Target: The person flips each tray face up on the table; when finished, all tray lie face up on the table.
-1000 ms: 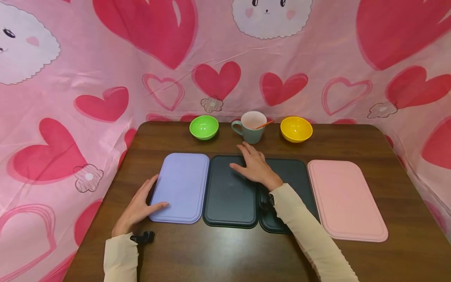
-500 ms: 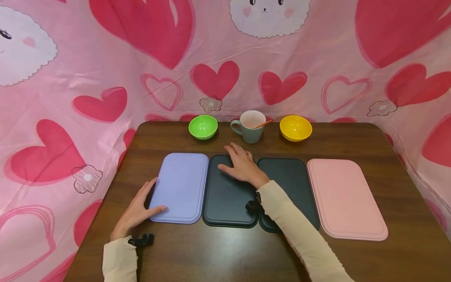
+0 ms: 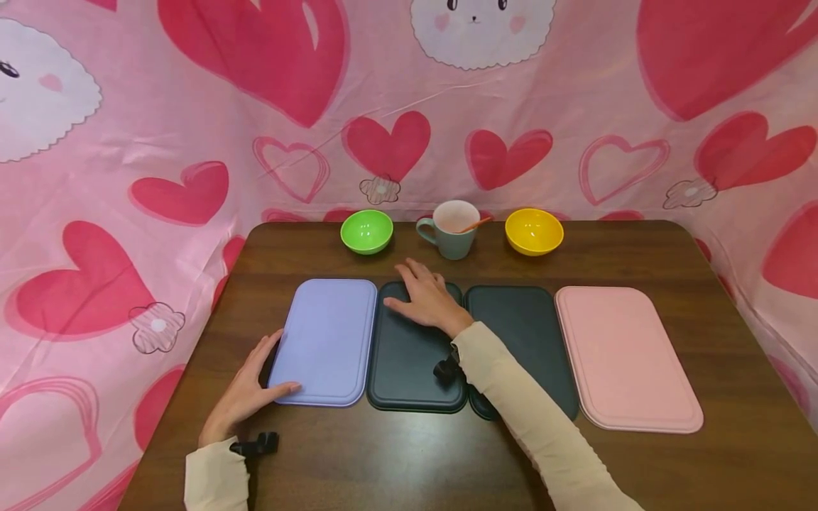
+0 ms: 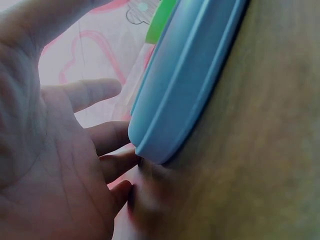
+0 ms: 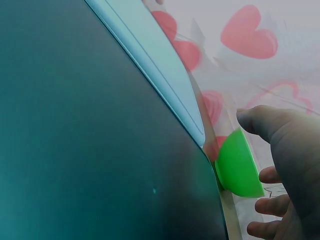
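My left hand (image 3: pixel 243 394) lies along the left side of a flat lavender rectangular box (image 3: pixel 326 341) with rounded corners and a lid-like border. Its thumb reaches over the near left corner. In the left wrist view, spread fingertips (image 4: pixel 120 137) stand right at the box's side wall (image 4: pixel 172 115). My right hand (image 3: pixel 428 301) is over the far end of a dark rectangular box (image 3: pixel 412 369), fingers extended toward the bowls and mug. In the right wrist view nothing is in its grasp. A green bowl (image 5: pixel 237 167) shows beyond those fingers.
A second dark box (image 3: pixel 511 319), partly hidden by the right sleeve, and a pink one (image 3: pixel 629 355) continue the row. Behind stand a green bowl (image 3: pixel 367 232), a grey-green mug (image 3: pixel 454 245) with an orange stick-like handle (image 3: pixel 474 226) in it, and a yellow bowl (image 3: pixel 534 232). Heart-patterned cloth hangs behind.
My right hand has moved left, from between the two dark boxes to over the left dark box. The left hand stays at the lavender box, nearly still.
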Demonstrator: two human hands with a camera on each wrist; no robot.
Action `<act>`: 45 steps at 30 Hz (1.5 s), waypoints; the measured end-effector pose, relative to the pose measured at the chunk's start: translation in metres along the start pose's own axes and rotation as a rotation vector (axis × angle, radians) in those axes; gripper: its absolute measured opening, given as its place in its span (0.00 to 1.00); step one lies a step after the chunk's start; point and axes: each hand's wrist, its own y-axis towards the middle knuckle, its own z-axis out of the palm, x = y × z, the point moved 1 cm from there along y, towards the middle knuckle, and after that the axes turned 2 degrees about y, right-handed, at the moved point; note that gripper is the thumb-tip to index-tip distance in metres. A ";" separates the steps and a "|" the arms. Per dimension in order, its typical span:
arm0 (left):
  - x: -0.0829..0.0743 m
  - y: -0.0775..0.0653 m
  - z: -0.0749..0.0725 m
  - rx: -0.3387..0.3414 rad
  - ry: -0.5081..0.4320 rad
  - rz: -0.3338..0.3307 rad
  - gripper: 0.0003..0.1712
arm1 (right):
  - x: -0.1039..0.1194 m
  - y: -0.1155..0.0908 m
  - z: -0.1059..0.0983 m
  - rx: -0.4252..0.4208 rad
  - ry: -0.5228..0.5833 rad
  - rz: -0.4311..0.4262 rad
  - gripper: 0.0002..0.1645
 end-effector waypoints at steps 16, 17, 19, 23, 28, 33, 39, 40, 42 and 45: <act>0.006 -0.015 0.004 -0.041 -0.047 0.033 0.60 | 0.021 0.018 0.014 0.024 -0.019 -0.011 0.46; 0.006 -0.016 0.004 -0.045 -0.049 0.037 0.60 | 0.022 0.019 0.015 0.026 -0.021 -0.012 0.46; 0.006 -0.017 0.004 -0.053 -0.055 0.046 0.60 | 0.024 0.021 0.017 0.027 -0.020 -0.019 0.46; 0.006 -0.019 0.006 -0.068 -0.070 0.069 0.61 | 0.028 0.025 0.021 0.026 -0.029 -0.035 0.46; 0.007 -0.021 0.010 -0.097 -0.074 0.107 0.62 | 0.033 0.030 0.028 0.040 -0.044 -0.048 0.45; 0.007 -0.022 0.014 -0.113 -0.063 0.144 0.62 | 0.036 0.033 0.034 0.066 -0.041 -0.039 0.44; 0.005 -0.021 0.017 -0.133 -0.045 0.183 0.61 | 0.037 0.033 0.039 0.084 -0.041 -0.023 0.43; 0.005 -0.021 0.017 -0.137 -0.040 0.185 0.61 | 0.037 0.033 0.039 0.085 -0.041 -0.022 0.43; 0.005 -0.021 0.018 -0.144 -0.033 0.188 0.61 | 0.037 0.033 0.041 0.086 -0.050 -0.022 0.43; 0.006 -0.021 0.019 -0.146 -0.037 0.193 0.60 | 0.038 0.033 0.045 0.090 -0.066 -0.018 0.42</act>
